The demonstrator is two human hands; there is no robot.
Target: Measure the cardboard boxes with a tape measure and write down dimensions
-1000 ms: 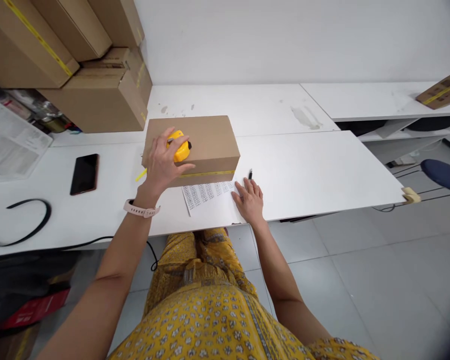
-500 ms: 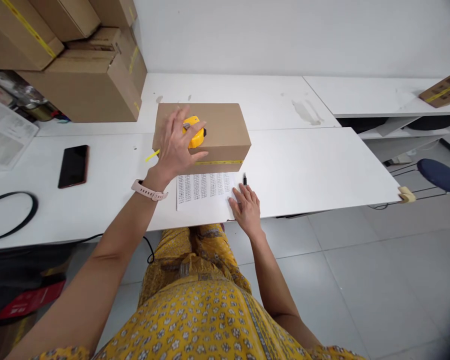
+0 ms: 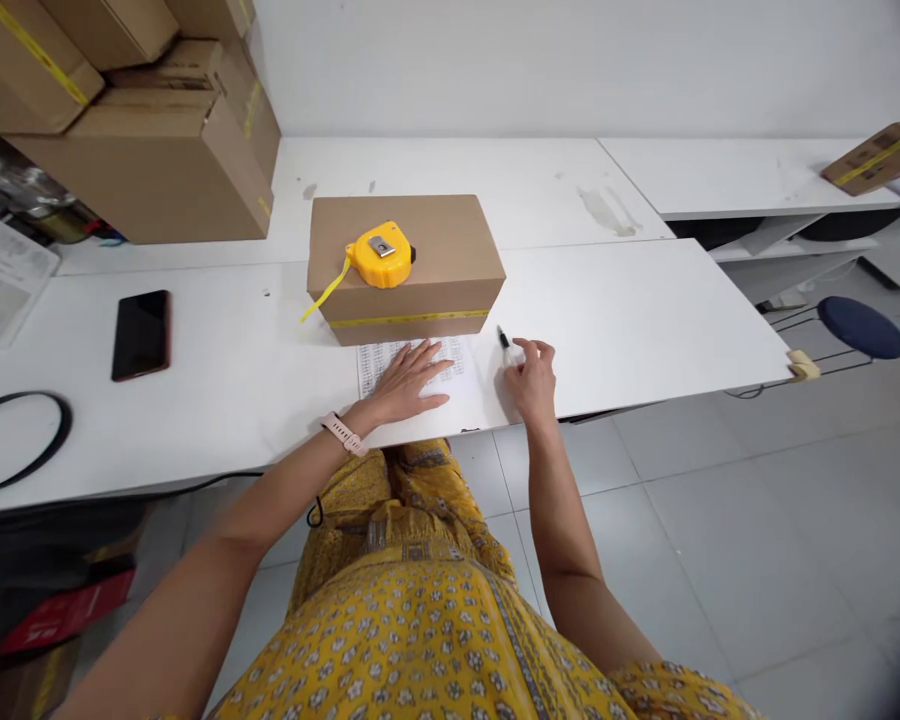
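Now left hand (image 3: 406, 385) flattens illegibly printed sheet (image 3: 457, 356), right hand (image 3: 534, 378) pinches pen (image 3: 504, 342).

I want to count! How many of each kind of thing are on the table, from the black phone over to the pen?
Black phone: 1
Cardboard box: 1
Yellow tape measure, on top of the box: 1
Printed sheet: 1
Pen: 1
Total: 5

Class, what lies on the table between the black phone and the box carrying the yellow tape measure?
In the head view, only bare white table, save the tape measure's yellow blade hanging off the box's left edge.
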